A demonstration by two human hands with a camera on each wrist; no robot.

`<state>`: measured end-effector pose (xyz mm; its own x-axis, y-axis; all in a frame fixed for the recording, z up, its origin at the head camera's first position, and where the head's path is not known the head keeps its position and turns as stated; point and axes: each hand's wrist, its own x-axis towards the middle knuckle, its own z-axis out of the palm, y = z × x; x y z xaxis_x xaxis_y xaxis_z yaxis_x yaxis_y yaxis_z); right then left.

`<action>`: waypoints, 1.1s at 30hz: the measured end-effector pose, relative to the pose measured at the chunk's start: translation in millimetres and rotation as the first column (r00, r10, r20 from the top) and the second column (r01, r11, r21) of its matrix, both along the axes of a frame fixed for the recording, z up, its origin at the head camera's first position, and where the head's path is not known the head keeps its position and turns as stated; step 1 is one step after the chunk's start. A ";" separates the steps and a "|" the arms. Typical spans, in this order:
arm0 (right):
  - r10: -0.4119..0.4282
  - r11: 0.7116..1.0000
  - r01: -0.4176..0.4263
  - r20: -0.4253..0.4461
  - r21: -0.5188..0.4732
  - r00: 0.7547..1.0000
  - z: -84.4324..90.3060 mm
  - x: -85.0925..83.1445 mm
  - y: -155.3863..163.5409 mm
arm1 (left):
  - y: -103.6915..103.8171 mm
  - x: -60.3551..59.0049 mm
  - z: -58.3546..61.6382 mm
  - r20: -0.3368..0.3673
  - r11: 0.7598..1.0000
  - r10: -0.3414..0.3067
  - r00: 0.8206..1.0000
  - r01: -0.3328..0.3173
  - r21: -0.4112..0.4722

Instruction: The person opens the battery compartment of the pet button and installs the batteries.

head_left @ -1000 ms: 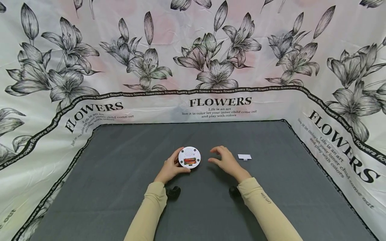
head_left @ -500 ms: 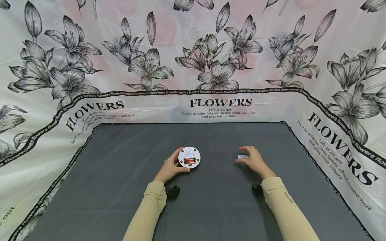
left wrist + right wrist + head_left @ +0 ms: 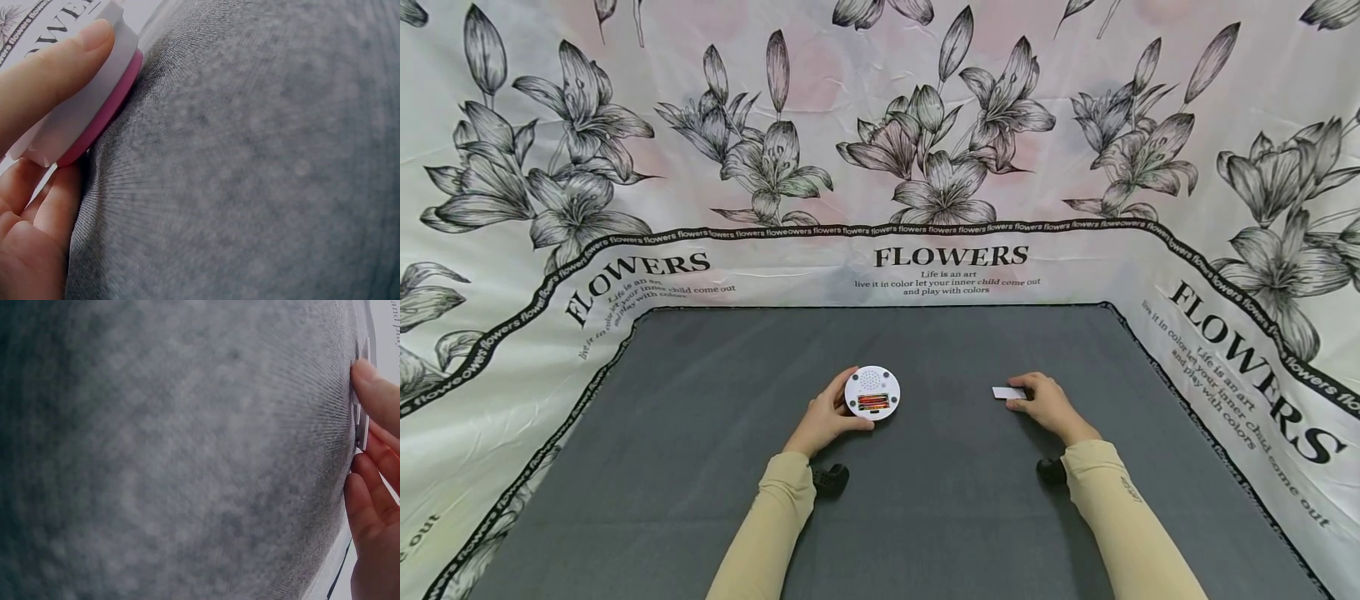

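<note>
A round white device lies on the grey cloth with its back up, showing an open battery slot with red-and-gold cells. My left hand grips its rim from the left. In the left wrist view the device has a pink lower edge, and a finger lies over its white side. A small white rectangular cover lies to the right. My right hand pinches its right end. In the right wrist view the fingertips close on the cover at the frame's right edge.
The grey cloth covers the table. A flower-printed white sheet rises as a wall at the back and both sides. Black wrist cameras sit under both beige sleeves.
My right hand has moved right, away from the round device, and come down onto the white cover. The left hand and the device have stayed where they were.
</note>
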<state>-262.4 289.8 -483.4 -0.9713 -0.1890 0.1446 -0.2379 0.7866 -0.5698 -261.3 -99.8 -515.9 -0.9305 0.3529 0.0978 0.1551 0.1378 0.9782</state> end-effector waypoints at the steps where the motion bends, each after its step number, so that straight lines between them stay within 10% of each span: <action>1: 0.000 1.000 0.000 -0.001 0.010 1.000 0.4 -0.3 -0.3 | 0.1 -0.1 0.3 0.001 1.000 0.000 1.000 0.000 -0.001; 16: -0.020 0.999 0.018 0.094 0.032 0.995 6.7 -1.0 -4.0 | -0.5 1.3 -1.3 0.017 1.000 -0.017 1.000 0.017 0.024; 33: 0.096 0.989 -0.089 0.055 -0.114 0.994 22.8 -6.9 -69.6 | -1.2 17.3 29.2 0.014 0.999 -0.038 0.999 0.038 0.025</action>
